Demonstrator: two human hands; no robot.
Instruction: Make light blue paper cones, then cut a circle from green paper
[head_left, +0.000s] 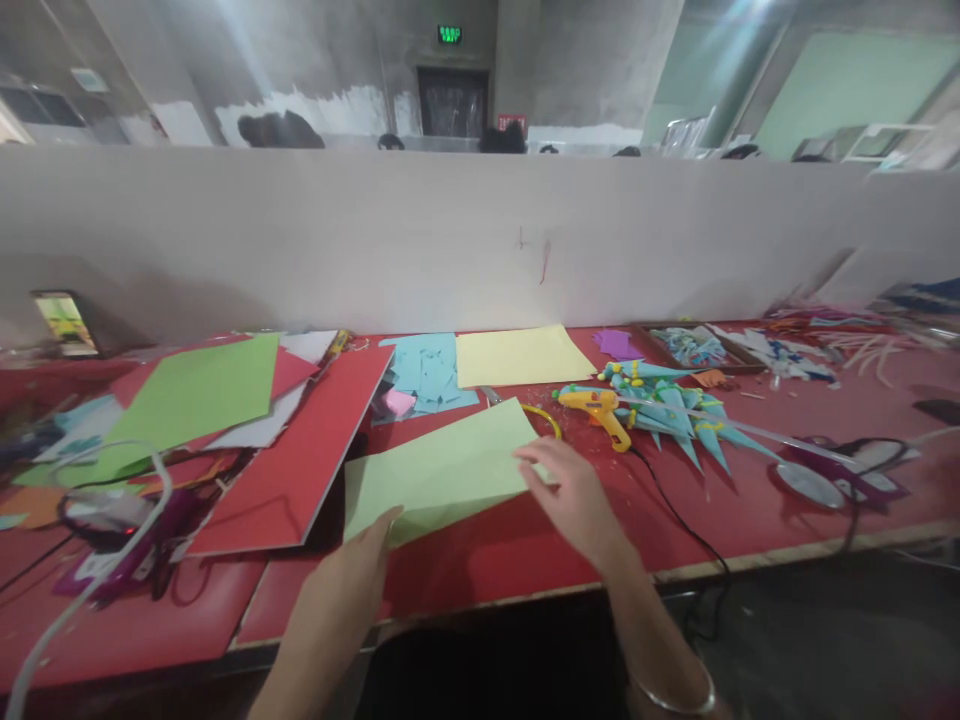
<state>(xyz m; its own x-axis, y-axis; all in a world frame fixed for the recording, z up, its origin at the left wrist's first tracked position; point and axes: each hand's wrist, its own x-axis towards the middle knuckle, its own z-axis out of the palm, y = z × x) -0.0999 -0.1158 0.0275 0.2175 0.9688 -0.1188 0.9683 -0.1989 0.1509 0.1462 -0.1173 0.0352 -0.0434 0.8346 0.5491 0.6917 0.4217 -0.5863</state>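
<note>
A pale green paper sheet (442,475) is held at a tilt above the red tabletop in front of me. My left hand (360,570) grips its lower left edge, thumb on top and the other fingers hidden. At the sheet's right end, my right hand (566,490) is closed at the edge with curled fingers. Just beyond that hand are a yellow ring-shaped item (546,415) and a yellow hot glue gun (600,410) with a black cord. Blue paper cones (679,410) with yellow trim lie to the right of the glue gun.
A red board (300,465) leans at left near stacked coloured paper (210,390). Behind my hands lie blue paper pieces (427,370) and a pale yellow sheet (517,355). A tray (697,347) of scraps sits at back right. A white partition (375,240) closes off the far side.
</note>
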